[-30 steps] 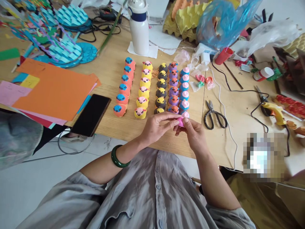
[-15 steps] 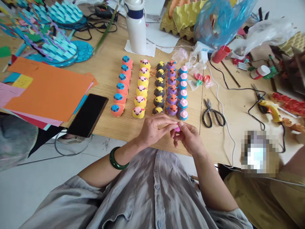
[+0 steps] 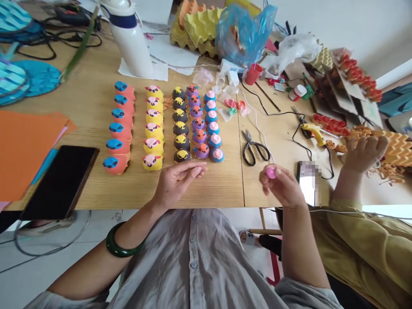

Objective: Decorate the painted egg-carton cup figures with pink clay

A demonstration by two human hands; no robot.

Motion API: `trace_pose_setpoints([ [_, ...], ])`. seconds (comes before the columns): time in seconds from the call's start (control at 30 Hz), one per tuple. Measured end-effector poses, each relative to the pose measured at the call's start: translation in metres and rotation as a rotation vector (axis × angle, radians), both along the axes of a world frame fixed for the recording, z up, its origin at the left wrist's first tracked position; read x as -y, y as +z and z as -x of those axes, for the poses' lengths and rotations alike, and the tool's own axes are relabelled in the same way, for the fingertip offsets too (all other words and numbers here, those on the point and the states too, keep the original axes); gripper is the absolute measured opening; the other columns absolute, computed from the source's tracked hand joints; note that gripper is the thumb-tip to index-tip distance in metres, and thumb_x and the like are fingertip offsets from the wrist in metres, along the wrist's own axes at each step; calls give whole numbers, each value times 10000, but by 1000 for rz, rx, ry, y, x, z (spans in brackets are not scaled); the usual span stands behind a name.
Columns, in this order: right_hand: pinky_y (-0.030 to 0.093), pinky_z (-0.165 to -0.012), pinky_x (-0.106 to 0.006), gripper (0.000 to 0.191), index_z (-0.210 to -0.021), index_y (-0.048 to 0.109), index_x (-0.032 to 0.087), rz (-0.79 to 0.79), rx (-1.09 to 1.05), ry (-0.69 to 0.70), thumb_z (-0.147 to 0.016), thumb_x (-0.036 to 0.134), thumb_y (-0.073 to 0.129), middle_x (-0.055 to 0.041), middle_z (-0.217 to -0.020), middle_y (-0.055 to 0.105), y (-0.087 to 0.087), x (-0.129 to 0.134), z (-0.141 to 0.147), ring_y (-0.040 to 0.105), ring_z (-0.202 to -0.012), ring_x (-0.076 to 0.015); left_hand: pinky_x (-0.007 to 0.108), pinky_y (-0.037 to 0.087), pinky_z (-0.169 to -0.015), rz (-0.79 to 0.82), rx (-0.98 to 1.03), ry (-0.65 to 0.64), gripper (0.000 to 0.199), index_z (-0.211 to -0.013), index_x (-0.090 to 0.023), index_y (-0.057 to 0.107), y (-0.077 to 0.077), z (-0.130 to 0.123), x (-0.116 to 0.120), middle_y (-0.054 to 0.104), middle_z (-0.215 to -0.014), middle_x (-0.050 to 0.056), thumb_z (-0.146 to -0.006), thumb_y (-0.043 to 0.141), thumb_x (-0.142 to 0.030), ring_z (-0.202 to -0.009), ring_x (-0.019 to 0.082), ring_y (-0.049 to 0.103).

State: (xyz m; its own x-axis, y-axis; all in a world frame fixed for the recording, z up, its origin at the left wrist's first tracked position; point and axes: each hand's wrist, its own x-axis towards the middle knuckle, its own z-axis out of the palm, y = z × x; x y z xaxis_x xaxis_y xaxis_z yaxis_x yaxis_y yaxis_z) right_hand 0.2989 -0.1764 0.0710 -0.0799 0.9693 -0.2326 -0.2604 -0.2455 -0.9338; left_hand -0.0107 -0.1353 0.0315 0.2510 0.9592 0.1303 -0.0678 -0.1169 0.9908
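Observation:
My right hand [image 3: 283,184] is raised over the table's front edge, its thumb and fingers closed on a small pink lump of modelling clay [image 3: 271,172]. To the left, apart from it, my left hand [image 3: 178,182] has thumb and fingers pressed together; whatever lies between them, if anything, is hidden. Just beyond that hand are rows of small painted domes with clay faces: orange ones with blue tops [image 3: 117,146], yellow with pink [image 3: 152,146], black with yellow [image 3: 181,141], purple with orange [image 3: 199,136] and blue with pink tops [image 3: 215,140].
Black-handled scissors [image 3: 254,148] lie right of the rows. A phone [image 3: 61,182] and orange paper [image 3: 25,154] are at left, a white flask [image 3: 131,47] behind. At right are a yellow glue gun [image 3: 313,133], cables, a lit phone [image 3: 307,184] and another person's hand [image 3: 365,154].
My hands have come apart: the right moved rightward with the pink clay, the left stayed near the rows. My view turned right, and the other person's hand came into sight.

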Motion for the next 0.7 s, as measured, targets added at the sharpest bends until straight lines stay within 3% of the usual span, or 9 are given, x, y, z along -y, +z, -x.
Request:
trace_pose_setpoints([
  [0.1,567,-476,-169,183,-946,761,189,-19,54,-134,-840,335,788,-19,-798,686,3,1,-8,606,-646,-93,214,654,-790,-12,23,-37,201,-1087,-176,782,3,-9,-1,806,-979,54,-923,697,-255,-797,113,757],
  [0.23,591,-474,-221,334,-1117,713,229,64,-64,26,-820,346,810,8,-752,678,-5,-10,46,614,-603,-108,211,656,-778,-190,-10,-51,288,-1181,-187,747,12,-26,-1,748,-1107,72,-896,721,-210,-865,105,719],
  [0.3,580,-464,-220,264,-1024,711,201,89,-107,123,-844,379,785,4,-733,677,-10,-16,77,609,-561,-101,219,662,-775,-267,-32,-63,347,-1228,-184,726,15,-30,-2,719,-1126,80,-882,738,-205,-868,106,708],
  [0.4,553,-432,-210,282,-873,689,168,112,-137,201,-845,434,776,13,-667,640,-16,-22,104,582,-509,-90,225,667,-781,-358,-83,-50,245,-1137,-176,763,13,-28,-4,708,-1066,76,-897,718,-195,-929,128,713],
  [0.57,505,-387,-188,361,-794,641,169,166,-164,163,-803,495,797,49,-594,578,-19,-30,117,496,-451,-66,231,653,-815,-452,-156,-6,258,-1155,-192,753,7,-14,-5,727,-1080,69,-900,717,-187,-967,138,730],
  [0.7,541,-405,-205,376,-818,626,172,173,-150,173,-802,510,790,32,-655,611,-19,-32,127,542,-525,-85,203,603,-825,-560,-241,106,133,-1006,-201,779,7,-7,-7,765,-946,29,-911,699,-154,-875,108,728],
])
